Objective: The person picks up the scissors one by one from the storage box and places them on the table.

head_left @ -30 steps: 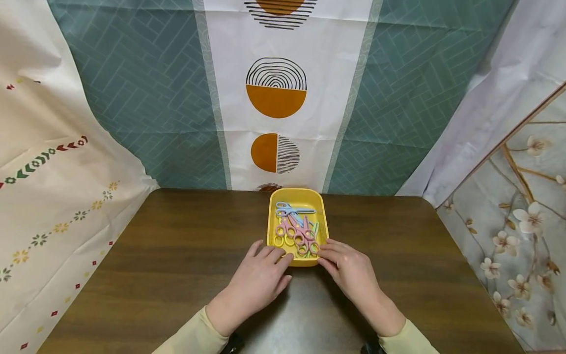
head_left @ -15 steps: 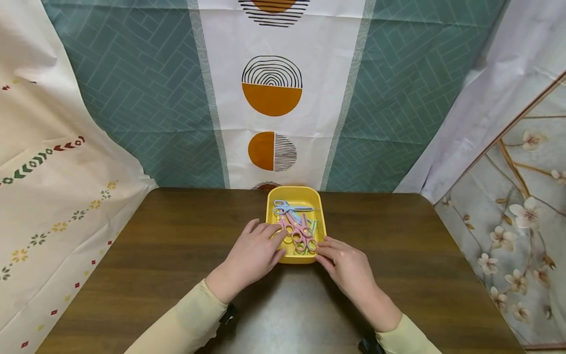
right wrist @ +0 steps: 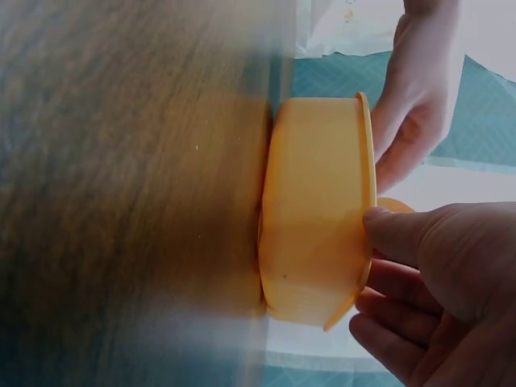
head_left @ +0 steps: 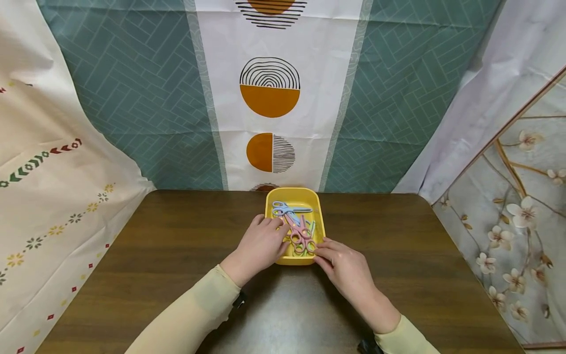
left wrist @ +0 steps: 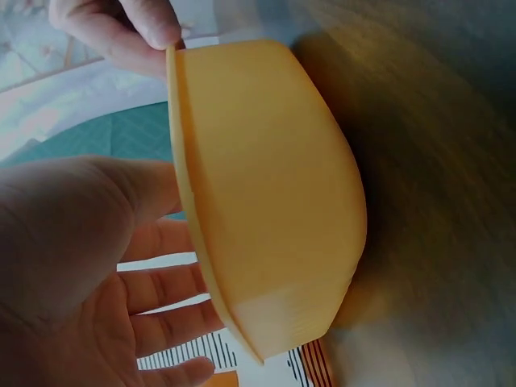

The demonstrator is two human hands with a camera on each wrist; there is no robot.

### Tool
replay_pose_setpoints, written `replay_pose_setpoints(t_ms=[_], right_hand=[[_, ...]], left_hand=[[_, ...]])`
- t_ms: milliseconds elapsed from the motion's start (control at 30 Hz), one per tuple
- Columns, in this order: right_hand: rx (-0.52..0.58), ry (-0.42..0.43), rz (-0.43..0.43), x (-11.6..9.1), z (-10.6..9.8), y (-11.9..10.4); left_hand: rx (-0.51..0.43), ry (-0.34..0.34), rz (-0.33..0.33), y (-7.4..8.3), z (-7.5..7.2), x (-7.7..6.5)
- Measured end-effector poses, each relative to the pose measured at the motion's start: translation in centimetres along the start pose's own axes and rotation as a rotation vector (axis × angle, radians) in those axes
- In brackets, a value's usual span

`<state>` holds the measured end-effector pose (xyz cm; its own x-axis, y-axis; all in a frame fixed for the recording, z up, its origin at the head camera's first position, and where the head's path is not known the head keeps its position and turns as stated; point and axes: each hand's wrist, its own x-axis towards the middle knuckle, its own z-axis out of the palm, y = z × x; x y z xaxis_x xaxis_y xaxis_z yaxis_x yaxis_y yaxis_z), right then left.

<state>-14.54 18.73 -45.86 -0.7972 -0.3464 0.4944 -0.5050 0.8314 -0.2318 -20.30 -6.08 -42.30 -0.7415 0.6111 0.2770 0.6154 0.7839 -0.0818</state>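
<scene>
A yellow plastic tray (head_left: pixel 295 262) stands at the table's far edge. Inside it lie blue scissors (head_left: pixel 292 210) near the back and pink scissors (head_left: pixel 301 238) in front, with bits of green and yellow handles under them. My left hand (head_left: pixel 262 244) reaches over the tray's left wall, its thumb and forefinger apart beside the pink scissors. The left wrist view shows the other fingers loosely extended, with some fingertips hidden behind the wall. My right hand (head_left: pixel 347 265) pinches the tray's rim at the front right corner, the thumb outside in the right wrist view.
The brown wooden table (head_left: pixel 199 221) ends at a hanging green and white cloth (head_left: pixel 269 162) just behind the tray. A cream cloth (head_left: pixel 66 196) hangs on the left and a floral cloth (head_left: pixel 508 246) on the right.
My left hand has moved forward from the tray's front left corner to over its left wall, with thumb and forefinger now inside. The right hand keeps its hold on the rim.
</scene>
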Motion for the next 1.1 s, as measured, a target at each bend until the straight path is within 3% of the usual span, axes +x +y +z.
replay_pose_setpoints(t_ms=[467, 800, 1100], right_hand=[[-0.005, 0.01, -0.011, 0.1, -0.1, -0.1], [-0.001, -0.001, 0.014, -0.1, -0.1, -0.1], [0.005, -0.004, 0.019, -0.1, 0.0, -0.2]], left_hand=[[0.052, -0.172, -0.047, 0.1, 0.7, 2.4], [0.052, -0.185, -0.04, 0.0, 1.9, 3.3], [0.075, -0.216, -0.04, 0.2, 1.9, 3.6]])
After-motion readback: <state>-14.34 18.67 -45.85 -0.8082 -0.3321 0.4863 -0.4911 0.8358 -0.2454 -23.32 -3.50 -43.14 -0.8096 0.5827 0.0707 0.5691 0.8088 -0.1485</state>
